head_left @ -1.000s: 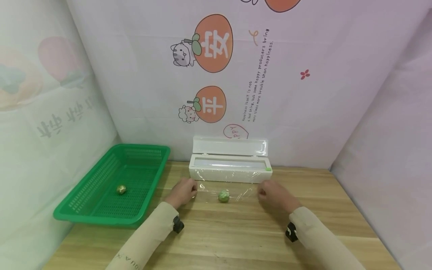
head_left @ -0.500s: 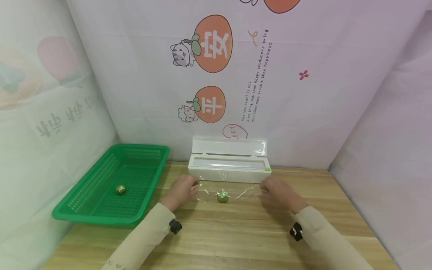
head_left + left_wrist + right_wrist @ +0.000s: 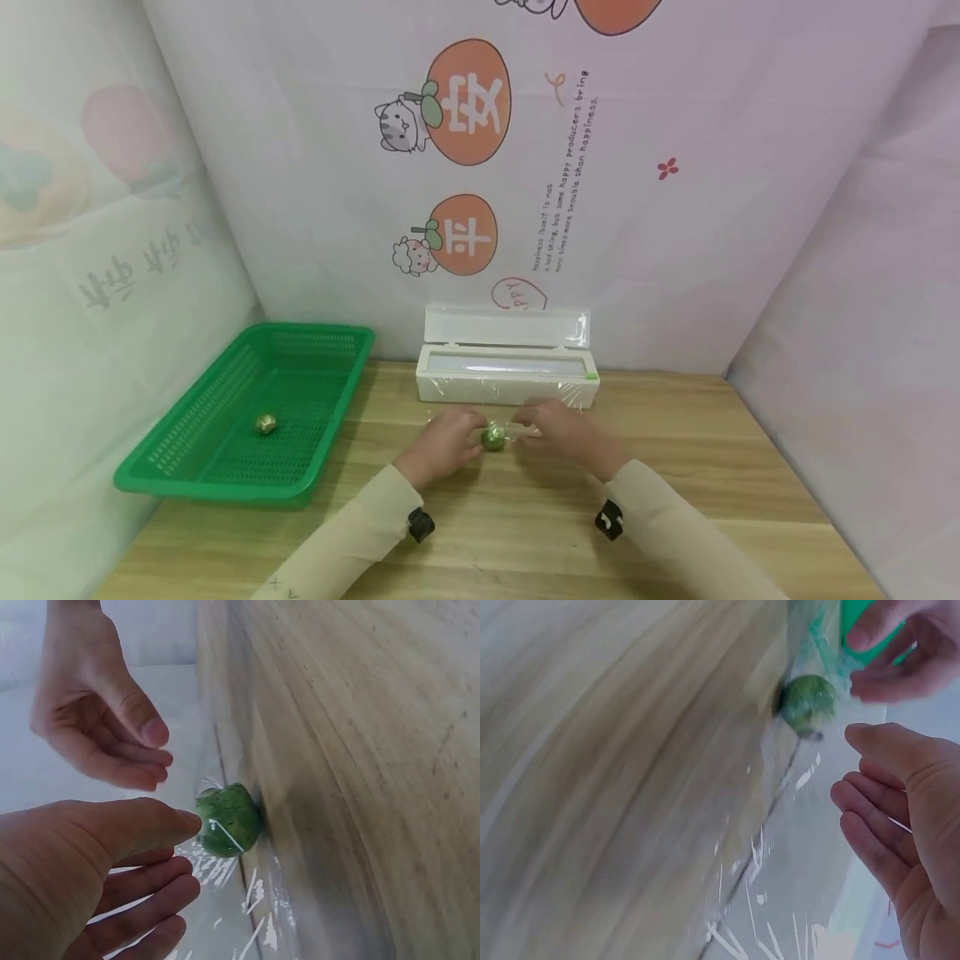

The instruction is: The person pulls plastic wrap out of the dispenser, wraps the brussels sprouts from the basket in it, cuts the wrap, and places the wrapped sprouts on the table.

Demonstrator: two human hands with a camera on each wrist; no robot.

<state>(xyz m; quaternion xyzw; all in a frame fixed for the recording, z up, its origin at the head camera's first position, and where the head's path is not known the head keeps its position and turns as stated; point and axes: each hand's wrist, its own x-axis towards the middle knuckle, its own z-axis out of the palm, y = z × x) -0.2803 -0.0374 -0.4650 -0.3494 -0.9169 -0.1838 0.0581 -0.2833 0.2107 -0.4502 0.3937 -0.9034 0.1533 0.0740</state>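
Observation:
A small round green item [image 3: 492, 437], like a fruit or vegetable, lies on the table with clear plastic wrap [image 3: 259, 896] over it. Its exact kind is unclear. My left hand [image 3: 448, 442] is just left of it, fingers loosely bent, with the thumb tip at the item's edge in the left wrist view; whether it touches is unclear. From the right, my right hand [image 3: 562, 433] comes close with thumb and fingers apart and nothing gripped. Behind the hands, the white wrap dispenser box [image 3: 507, 389] has its lid raised.
A green perforated basket [image 3: 318, 454] stands at the left on the wooden table [image 3: 517, 542]. Inside it lies a small shiny gold-brown ball [image 3: 266, 424]. Printed white cloth [image 3: 622, 250] hangs behind the table and along both sides.
Both hands have let go of the wrap's outer edges and moved inward to either side of the green item. The wrap now lies over it. The basket and box stay put.

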